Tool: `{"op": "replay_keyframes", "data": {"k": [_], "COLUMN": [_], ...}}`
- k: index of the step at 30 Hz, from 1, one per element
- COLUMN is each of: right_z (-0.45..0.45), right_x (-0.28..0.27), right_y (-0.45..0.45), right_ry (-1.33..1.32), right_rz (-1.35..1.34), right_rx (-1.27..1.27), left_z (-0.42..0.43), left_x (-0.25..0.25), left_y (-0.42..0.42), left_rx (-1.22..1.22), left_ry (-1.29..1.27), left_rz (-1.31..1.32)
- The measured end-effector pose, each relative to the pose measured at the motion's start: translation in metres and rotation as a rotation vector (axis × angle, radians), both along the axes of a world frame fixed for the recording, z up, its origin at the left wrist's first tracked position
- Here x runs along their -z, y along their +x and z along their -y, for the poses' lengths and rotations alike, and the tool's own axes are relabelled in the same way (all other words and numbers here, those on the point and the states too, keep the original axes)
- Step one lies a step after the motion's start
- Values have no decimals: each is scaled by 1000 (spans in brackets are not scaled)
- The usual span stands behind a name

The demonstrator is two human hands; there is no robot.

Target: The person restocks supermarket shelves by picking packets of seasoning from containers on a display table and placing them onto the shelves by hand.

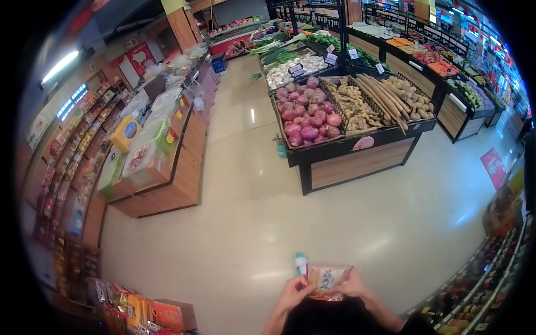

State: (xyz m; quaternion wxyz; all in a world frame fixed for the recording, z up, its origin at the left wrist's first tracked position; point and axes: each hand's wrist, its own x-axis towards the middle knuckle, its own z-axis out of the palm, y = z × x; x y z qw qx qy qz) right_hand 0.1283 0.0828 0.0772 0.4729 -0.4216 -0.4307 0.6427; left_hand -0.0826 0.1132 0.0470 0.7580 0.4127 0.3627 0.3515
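Note:
A clear plastic packet [326,277] with an orange tint and a white label is held up in front of my body at the bottom of the view. Its left edge is pinched by my left hand [296,291], thumb on the front. My right hand [350,283] grips the opposite side, with the fingers closed on the plastic. What is inside the packet is too small to make out. Just behind its left corner, a white and green shoe [301,262] shows on the floor.
Ahead stands a produce stand with red onions [310,114], ginger root [352,103] and long brown roots. A wooden counter [187,156] with lidded tubs is at left. Packets [142,312] fill a low display at bottom left; bottle shelves [463,301] line the lower right.

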Motion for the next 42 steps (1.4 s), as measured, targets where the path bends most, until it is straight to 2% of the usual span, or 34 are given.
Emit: {"op": "replay_keyframes", "data": {"k": [3, 5, 7, 10, 13, 19, 22, 24, 26, 31, 34, 36, 39, 42], "right_z": [-21, -35, -53, -85, -122, -191, -220, -236, -250, -272, -285, -295, -305, -321], "right_x": [0, -2, -4, 8, 11, 6, 17, 16, 21, 20, 15, 20, 43, 43], "right_y": [-3, -12, -18, -28, -38, -66, -85, -92, -97, -115, -126, -133, -144, -158], "right_ry": [-82, 1, -28, -33, -3, -7, 34, -20, -34, -20, -123, -166, -111, -146], "right_rz": [8, 60, 44, -13, 93, 259, 354, 378, 141, 161, 201, 294, 268, 239], "right_rx": [-8, 56, 64, 10, -90, -220, -146, -234, -314, -415, -498, -554, -552, -550], "left_z": [-22, -43, -56, -91, -116, -153, -162, -164, -167, -164, -169, -173, -182, -199], "left_x": [-10, -1, -4, -12, -7, -12, -25, -32, -25, -19, -21, -21, -17, -21], "left_y": [-2, -5, -17, -25, -38, -67, -78, -83, -94, -107, -112, -115, -125, -138], "left_rx": [25, 26, 29, 7, -65, -226, -294, -226, -282, -469, -561, -601, -634, -646], "left_ry": [14, 0, -35, -67, -108, -51, -44, -2, 31, -41, -26, -44, -113, -195], "left_rz": [5, -10, -57, -23, -22, -273, -229, -224, -176, -102, -61, -55, -33, -39]}}
